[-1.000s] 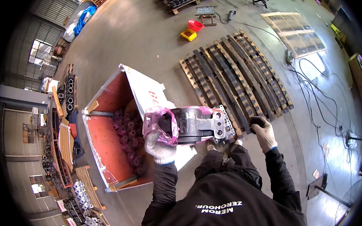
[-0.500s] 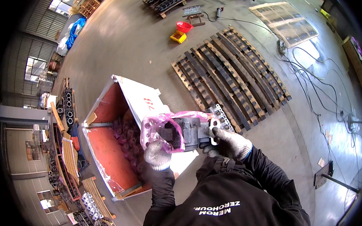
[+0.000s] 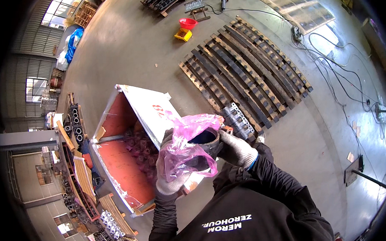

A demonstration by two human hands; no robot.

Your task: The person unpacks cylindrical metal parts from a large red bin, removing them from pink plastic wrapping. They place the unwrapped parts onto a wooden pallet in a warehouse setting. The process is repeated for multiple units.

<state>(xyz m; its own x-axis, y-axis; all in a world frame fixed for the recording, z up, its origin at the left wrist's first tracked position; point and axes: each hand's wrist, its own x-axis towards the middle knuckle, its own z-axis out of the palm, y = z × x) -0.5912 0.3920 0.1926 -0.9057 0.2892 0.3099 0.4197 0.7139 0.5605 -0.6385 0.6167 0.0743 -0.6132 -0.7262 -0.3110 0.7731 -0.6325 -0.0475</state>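
Observation:
A dark cast-metal part [image 3: 212, 148] with a round hollow end is held in front of my chest. Thin pink plastic bag [image 3: 187, 157] wraps its left side, leaving the round rim bare. My left hand [image 3: 171, 183], in a pale knit glove, is closed around the bagged side; the film hides some fingers. My right hand [image 3: 240, 151], gloved alike, grips the bare right side of the part. Beside and below my left hand stands a large open crate [image 3: 122, 171] with reddish inner walls. Several pink-wrapped parts [image 3: 140, 155] are heaped inside it.
A slatted wooden pallet [image 3: 246, 75] lies ahead, with silvery metal castings [image 3: 238, 121] on its near corner. Beyond are a red bowl [image 3: 188, 24] and a yellow bin [image 3: 183, 34]. Cables [image 3: 329, 62] trail across the floor at right. Metal parts [image 3: 76, 124] line the left side.
The metal part has been turned, so its round opening now faces up toward me. My left hand has shifted around the bag, which bunches higher. My right hand has moved slightly left.

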